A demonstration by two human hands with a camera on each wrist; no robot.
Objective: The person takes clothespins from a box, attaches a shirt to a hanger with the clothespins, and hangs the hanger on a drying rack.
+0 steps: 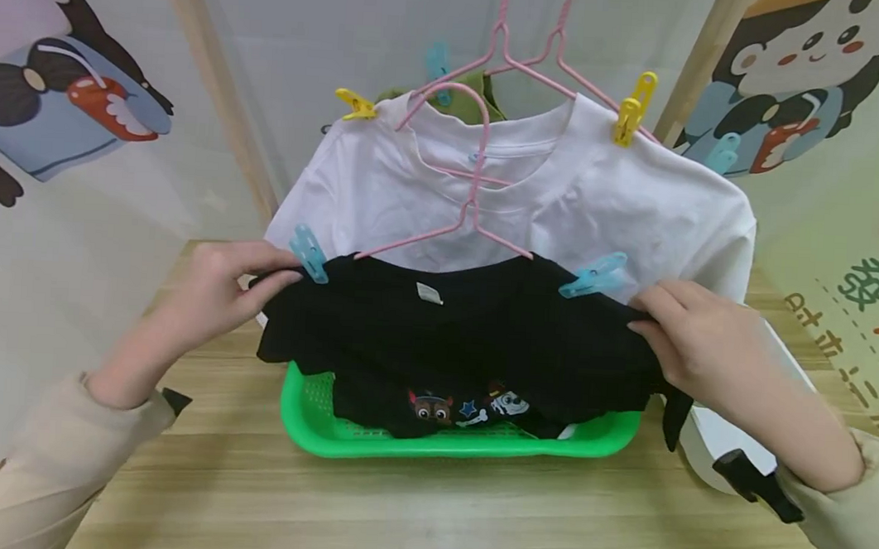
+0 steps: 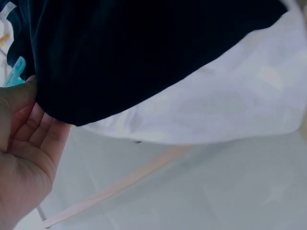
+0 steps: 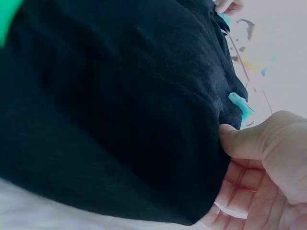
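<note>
A black T-shirt [image 1: 451, 333] with cartoon dog faces on its front hangs on a pink hanger [image 1: 478, 165]. Blue clothespins [image 1: 308, 253] [image 1: 594, 274] clip it at both shoulders. My left hand [image 1: 222, 288] pinches the left sleeve edge between thumb and fingers, beside one clothespin. On the other side my right hand [image 1: 693, 337] pinches the right shoulder and sleeve; in the right wrist view the thumb [image 3: 244, 141] presses on the black cloth. The shirt is stretched between both hands, its lower part hanging into a green basket [image 1: 460, 450].
Behind it hangs a white T-shirt [image 1: 630, 201] on a pink hanger, with yellow clothespins [image 1: 628, 123] at its shoulders. Farther back is a green garment [image 1: 466, 106]. A white container [image 1: 721, 455] stands right of the basket on the wooden table [image 1: 427, 514]. Wooden poles [image 1: 218, 80] rise behind.
</note>
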